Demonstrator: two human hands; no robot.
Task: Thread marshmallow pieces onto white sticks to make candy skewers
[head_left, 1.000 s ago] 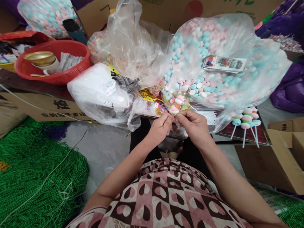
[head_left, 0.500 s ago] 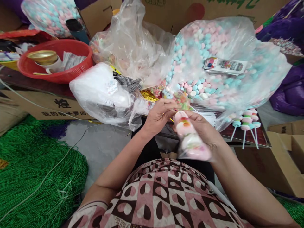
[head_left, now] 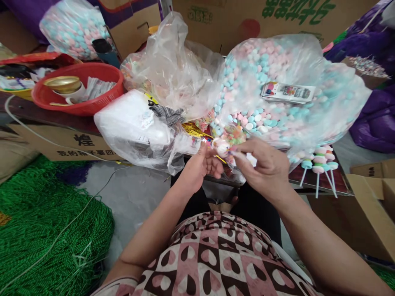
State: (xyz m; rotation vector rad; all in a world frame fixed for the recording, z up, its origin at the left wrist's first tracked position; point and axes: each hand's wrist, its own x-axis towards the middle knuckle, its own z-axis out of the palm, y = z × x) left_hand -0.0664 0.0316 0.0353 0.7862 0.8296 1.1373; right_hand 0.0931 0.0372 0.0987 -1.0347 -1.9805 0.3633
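My right hand (head_left: 264, 166) is closed, its fingertips pinching the near end of a wrapped marshmallow skewer (head_left: 221, 147). The skewer points away from me, so mostly its pale round end shows. Just to its left, my left hand (head_left: 206, 167) is open, palm turned up and fingers loosely curled. Beyond the fingertips lie gold twist ties (head_left: 195, 130) and a small printed packet (head_left: 195, 142). A big clear bag of pink, blue and white marshmallows (head_left: 257, 117) spreads behind my right hand, with a stack of printed cards (head_left: 286, 93) on it.
Several finished marshmallow sticks (head_left: 319, 160) sit at the table's right edge. A red basket (head_left: 89, 106) stands left, beside a white plastic bag (head_left: 129, 123). Green cord (head_left: 55, 218) is heaped on the floor; an open cardboard box (head_left: 370, 197) stands right.
The wrapped skewer has swung from pointing toward me to pointing away over the table. My left hand has let go of it and opened; my right hand keeps hold.
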